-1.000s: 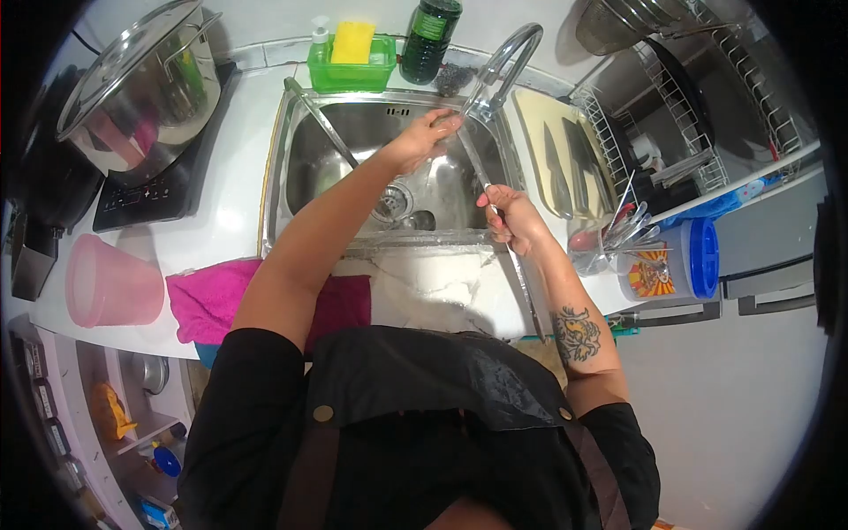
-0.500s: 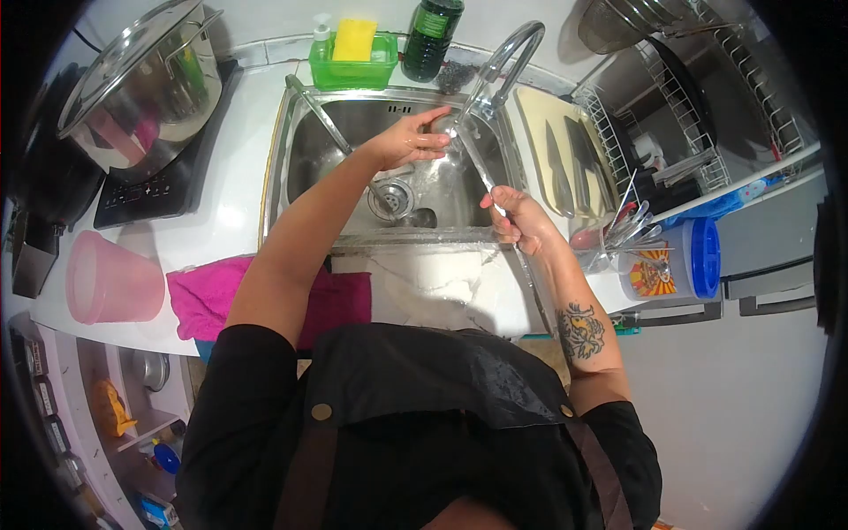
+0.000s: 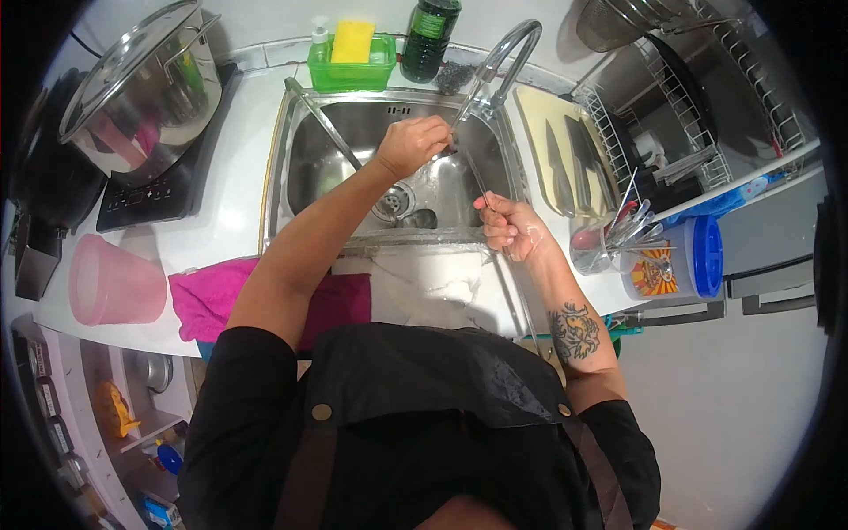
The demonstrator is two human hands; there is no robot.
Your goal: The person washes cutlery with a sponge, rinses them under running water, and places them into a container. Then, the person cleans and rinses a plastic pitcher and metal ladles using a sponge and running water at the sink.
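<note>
Over the steel sink point(image 3: 309, 190), my right hand point(image 3: 512, 228) is closed around a long-handled metal utensil point(image 3: 477, 175). Its thin handle runs back past my right wrist, toward the counter's front edge. My left hand point(image 3: 417, 146) has its fingers curled in at the utensil's far end, just below the faucet point(image 3: 521, 44). That end is mostly hidden by the fingers, so its shape cannot be made out. A second long metal utensil point(image 3: 322, 124) leans slantwise in the sink, its lower end near the drain point(image 3: 394, 203).
Behind the sink stand a green caddy point(image 3: 353, 78) with a yellow sponge point(image 3: 352, 42) and a dark bottle point(image 3: 430, 40). Knives lie on a cutting board point(image 3: 539, 115) at right, beside a dish rack point(image 3: 618, 132). At left are a pot point(image 3: 159, 97), pink container point(image 3: 117, 281) and magenta cloth point(image 3: 212, 296).
My left hand has gone from spread fingers to curled ones at the utensil's far end. The utensil has turned in my right hand and now shows its narrow edge.
</note>
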